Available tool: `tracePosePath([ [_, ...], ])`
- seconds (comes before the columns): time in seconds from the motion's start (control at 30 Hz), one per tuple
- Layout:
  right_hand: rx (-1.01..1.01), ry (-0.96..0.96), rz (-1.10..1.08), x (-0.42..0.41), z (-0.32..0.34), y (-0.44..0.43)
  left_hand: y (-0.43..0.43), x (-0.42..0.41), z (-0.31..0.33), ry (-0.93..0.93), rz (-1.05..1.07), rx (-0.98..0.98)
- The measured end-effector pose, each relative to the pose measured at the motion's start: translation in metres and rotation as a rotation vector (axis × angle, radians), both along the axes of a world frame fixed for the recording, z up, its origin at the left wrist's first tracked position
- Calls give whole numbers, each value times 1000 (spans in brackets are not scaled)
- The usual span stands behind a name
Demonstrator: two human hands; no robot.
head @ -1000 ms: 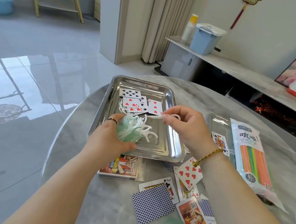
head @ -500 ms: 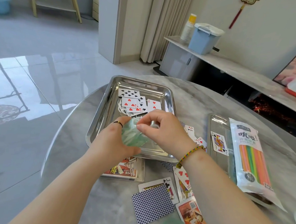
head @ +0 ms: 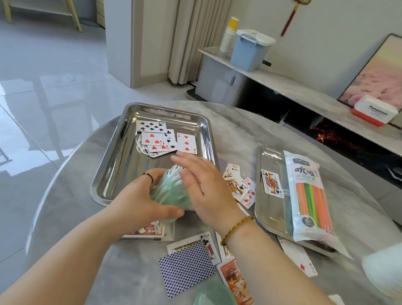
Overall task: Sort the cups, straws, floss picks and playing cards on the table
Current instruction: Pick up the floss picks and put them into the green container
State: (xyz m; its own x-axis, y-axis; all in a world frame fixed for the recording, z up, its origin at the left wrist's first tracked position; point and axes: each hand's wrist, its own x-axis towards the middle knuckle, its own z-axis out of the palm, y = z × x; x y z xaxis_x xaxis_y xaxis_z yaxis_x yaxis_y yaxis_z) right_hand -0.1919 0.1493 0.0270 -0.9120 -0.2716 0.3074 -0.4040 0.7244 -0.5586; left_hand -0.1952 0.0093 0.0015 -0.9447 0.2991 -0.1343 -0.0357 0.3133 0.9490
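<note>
My left hand grips a translucent green cup tilted over the near end of a large steel tray. White floss picks stick out of the cup's mouth. My right hand rests flat against the cup's right side, fingers spread and holding nothing. At the tray's far end lie several face-up playing cards with a few floss picks under them. More cards are scattered on the table. A pack of coloured straws lies on a second tray.
A card box sits under my left wrist. Another green cup is at the bottom edge and a white cup at the right edge. Face-down cards lie near me. The round table's edge curves on the left.
My right hand pushed the loose floss picks into the green cup, then let go and now lies flat against its side. My left hand kept hold of the cup.
</note>
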Motion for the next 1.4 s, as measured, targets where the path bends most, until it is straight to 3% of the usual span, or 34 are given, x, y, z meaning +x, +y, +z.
tracePosePath([
  [0.1,38,-153,16,-1,2,5,3,3,0,8,-50,-6],
  [0.17,-75,-186,2,3,5,5,4,4,0,16,-57,-7],
  [0.23,-151,-105,-23,9,7,4,5,5,1,17,-46,-5],
  [0.33,-78,0,-15,19,0,1,8,8,0,69,-48,-54],
  [0.53,8,-46,-13,38,-2,6,18,18,1,101,-82,-47],
  [0.73,-112,-29,-270,78,3,51,23,24,-3,32,-82,91],
  [0.8,-37,-162,-290,100,0,63,24,26,-3,10,-53,154],
  [0.93,246,-421,-131,141,-24,66,28,35,-4,44,7,222],
  [1.17,343,-395,-132,155,-51,44,32,57,-2,13,-23,331],
  [1.23,264,-396,-182,158,-52,47,37,64,1,-8,-68,329],
  [1.3,-14,-456,-319,162,-46,57,43,70,5,-48,-118,368],
  [1.4,-822,-644,-486,163,-26,81,54,78,6,-130,-228,428],
])
